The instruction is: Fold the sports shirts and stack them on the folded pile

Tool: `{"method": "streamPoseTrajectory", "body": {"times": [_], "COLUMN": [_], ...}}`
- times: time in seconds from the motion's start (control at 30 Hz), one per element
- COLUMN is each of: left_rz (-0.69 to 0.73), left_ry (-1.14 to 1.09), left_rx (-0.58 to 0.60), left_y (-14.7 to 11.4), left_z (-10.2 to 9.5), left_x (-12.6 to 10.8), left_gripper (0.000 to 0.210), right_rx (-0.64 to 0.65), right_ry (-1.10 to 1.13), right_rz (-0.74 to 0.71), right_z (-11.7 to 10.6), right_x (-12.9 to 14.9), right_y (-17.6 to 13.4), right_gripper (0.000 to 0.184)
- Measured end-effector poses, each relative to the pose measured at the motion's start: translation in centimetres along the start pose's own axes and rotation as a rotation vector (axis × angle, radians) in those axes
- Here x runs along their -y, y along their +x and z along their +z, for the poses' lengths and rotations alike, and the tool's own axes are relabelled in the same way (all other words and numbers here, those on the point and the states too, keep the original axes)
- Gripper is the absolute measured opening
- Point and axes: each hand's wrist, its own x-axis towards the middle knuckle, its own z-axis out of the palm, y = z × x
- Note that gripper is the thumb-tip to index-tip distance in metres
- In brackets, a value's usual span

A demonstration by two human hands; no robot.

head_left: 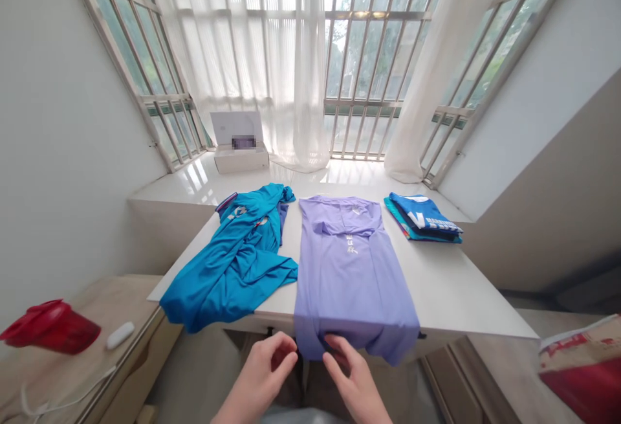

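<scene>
A lilac shirt with white lettering lies lengthwise on the white table, its sides folded inward and its lower end hanging over the front edge. Just left of that hanging end is my left hand, fingers curved and a gap between thumb and fingertips. My right hand is in front of the hanging fabric, thumb and forefinger apart. Whether its fingertips touch the cloth I cannot tell. Left of the lilac shirt, a teal-blue shirt lies crumpled, partly over darker clothing, and droops past the table edge.
Folded blue and teal clothes are stacked at the table's right rear. Behind, a white box stands open on the sill by the barred window. A red container sits at left, a red-and-beige bag at right.
</scene>
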Motion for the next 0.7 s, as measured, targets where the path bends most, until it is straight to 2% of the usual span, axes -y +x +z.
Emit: {"method": "streamPoseTrajectory", "body": {"times": [0.07, 0.2, 0.33, 0.43, 0.53, 0.7], "left_rz": [-0.022, -0.065, -0.022, 0.042, 0.085, 0.074], "left_ry": [-0.037, -0.058, -0.066, -0.086, -0.176, -0.361], "left_rx": [-0.067, -0.161, -0.175, -0.281, -0.369, -0.262], "left_y": [-0.5, -0.1, 0.8, 1.4, 1.8, 2.0], "left_z": [1.1, 3.1, 5.2, 6.5, 7.6, 8.7], "left_x": [1.8, 4.6, 6.4, 7.0, 7.1, 7.6], "left_gripper": [0.020, 0.026, 0.033, 0.037, 0.050, 0.066], "right_rx": [0.000, 0.111, 0.136, 0.133, 0.124, 0.101], "right_ry": [0.024, 0.118, 0.152, 0.120, 0.112, 0.094], "right_rz": [-0.006, 0.048, 0.019, -0.004, -0.035, -0.023], "right_z": [1.5, 3.2, 3.6, 3.3, 3.2, 3.6], "right_x": [-0.4, -1.2, -1.5, -1.0, -0.4, -0.7], "right_y": [1.1, 2.4, 2.7, 2.8, 2.8, 3.0], "right_gripper": [0.058, 0.064, 0.063, 0.065, 0.067, 0.069]}}
